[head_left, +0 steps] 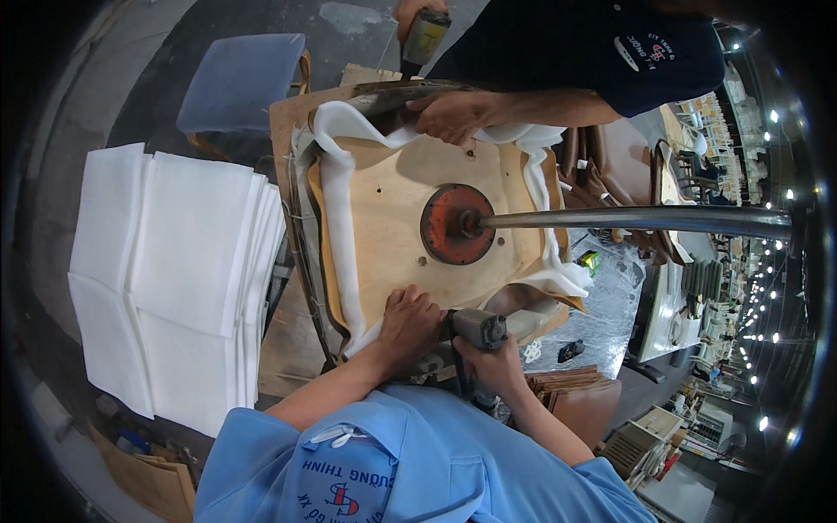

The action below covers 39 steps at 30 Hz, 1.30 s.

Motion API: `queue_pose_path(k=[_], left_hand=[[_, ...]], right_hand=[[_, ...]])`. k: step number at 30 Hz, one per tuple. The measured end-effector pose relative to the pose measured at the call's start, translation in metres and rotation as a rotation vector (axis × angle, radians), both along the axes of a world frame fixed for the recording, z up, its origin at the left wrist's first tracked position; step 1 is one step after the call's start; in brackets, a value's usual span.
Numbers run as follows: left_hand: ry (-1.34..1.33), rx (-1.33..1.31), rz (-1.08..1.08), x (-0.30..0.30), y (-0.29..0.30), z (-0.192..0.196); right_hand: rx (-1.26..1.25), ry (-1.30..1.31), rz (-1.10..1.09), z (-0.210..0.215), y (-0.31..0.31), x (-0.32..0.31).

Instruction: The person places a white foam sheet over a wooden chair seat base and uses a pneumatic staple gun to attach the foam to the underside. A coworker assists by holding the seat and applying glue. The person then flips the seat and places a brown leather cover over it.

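Head view: pale wooden panel (392,187) lies flat in the middle, underneath a red round plate (438,228) at the end of a metal rod (645,220). White foam edging (342,227) curls up around its rim, with a tan cover (320,231) showing outside it on the left.

Handling, by judgement: panel stiff, probably light enough to turn by its rim, though the plate seems to pin its centre. Foam soft, easily squashed, poor to lift by. Cover pliable, perhaps a little slick. Best hold: cover and foam together at the rim, thumb on the wood, clear of the plate.

Hands: left hand (408,324) at the near edge, fingers bent and close together, knuckles up; cannot tell whether cover is pinched beneath. Right hand (493,359) closed around a grey power tool (475,329), just beside the left, at the same edge.

Far side: co-worker's hand (458,116) on the panel's far edge; the other hand (410,16) grips a second tool (425,37).

Further out: white sheets (183,253) stacked at left, a blue-grey padded seat (240,83) beyond, brown pieces (582,405) piled at right near a plastic-wrapped surface (606,301).
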<state>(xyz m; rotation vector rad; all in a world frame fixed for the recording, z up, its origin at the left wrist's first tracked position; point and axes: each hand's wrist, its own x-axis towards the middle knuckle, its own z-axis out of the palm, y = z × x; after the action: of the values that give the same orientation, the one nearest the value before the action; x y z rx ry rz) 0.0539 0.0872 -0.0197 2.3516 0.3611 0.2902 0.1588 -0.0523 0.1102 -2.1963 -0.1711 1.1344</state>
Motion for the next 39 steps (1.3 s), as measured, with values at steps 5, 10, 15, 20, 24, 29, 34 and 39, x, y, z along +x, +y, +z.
queue_pose_path(k=[5,10,15,20,24,29,34,39], left_hand=[[-0.014,-0.031,0.020,0.000,-0.004,-0.004],[0.040,-0.037,-0.017,-0.001,-0.002,0.003],[0.081,0.011,-0.013,0.003,-0.005,0.006],[0.073,0.095,-0.009,0.006,-0.007,0.009],[0.069,0.096,-0.001,0.005,-0.005,0.005],[-0.007,0.061,0.089,0.024,-0.015,0.038],[0.025,-0.003,0.002,0.072,-0.041,0.041],[0.108,0.042,-0.032,0.095,-0.050,0.021]], right_hand=[[0.014,-0.041,0.002,0.000,0.002,-0.005],[-0.009,-0.068,0.024,-0.001,0.003,-0.005],[-0.013,-0.043,0.015,-0.005,-0.002,-0.004],[0.124,-0.040,0.027,0.000,-0.024,-0.003],[0.305,-0.082,-0.220,-0.003,-0.079,-0.006],[0.284,-0.171,-0.259,-0.008,-0.135,0.032],[0.328,-0.155,-0.264,-0.014,-0.140,0.054],[0.285,-0.136,-0.151,-0.021,-0.140,0.060]])
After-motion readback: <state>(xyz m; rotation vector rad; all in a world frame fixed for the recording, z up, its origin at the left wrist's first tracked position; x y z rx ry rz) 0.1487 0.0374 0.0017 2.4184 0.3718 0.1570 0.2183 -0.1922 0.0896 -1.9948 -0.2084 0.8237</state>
